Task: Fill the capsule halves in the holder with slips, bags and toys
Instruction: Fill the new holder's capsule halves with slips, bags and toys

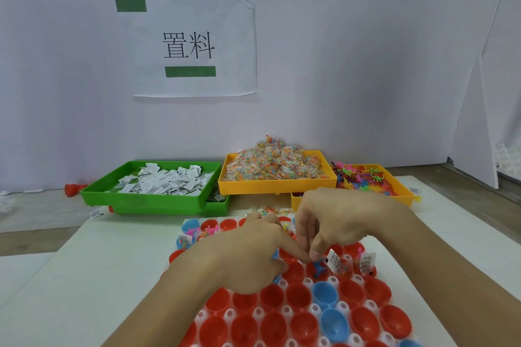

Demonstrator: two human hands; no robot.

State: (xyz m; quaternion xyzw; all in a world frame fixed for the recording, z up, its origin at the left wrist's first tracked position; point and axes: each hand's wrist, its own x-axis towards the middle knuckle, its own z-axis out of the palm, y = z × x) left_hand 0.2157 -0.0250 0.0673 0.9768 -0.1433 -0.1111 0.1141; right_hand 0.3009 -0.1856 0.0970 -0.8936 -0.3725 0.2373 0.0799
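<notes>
Blue toy (320, 267) pinched in my right hand (338, 222), thumb and fingers curled down onto it, lowering into red capsule half (296, 272) mid-holder. Left hand (248, 259) curled round spare toys, forefinger stretched out to toy, likely steadying drop. Holder (284, 311) sits just before me: far rows show slips, bags, toys; near rows look empty. Green tray (158, 203) with slips, yellow tray (276, 186) with bags, toy tray (400, 191) lined behind holder, probably for short reach.

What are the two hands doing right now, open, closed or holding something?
Left hand: fingers curled, some small blue piece shows at its fingers; cannot tell what it holds.
Right hand: pinching a blue toy over a red capsule half.
</notes>
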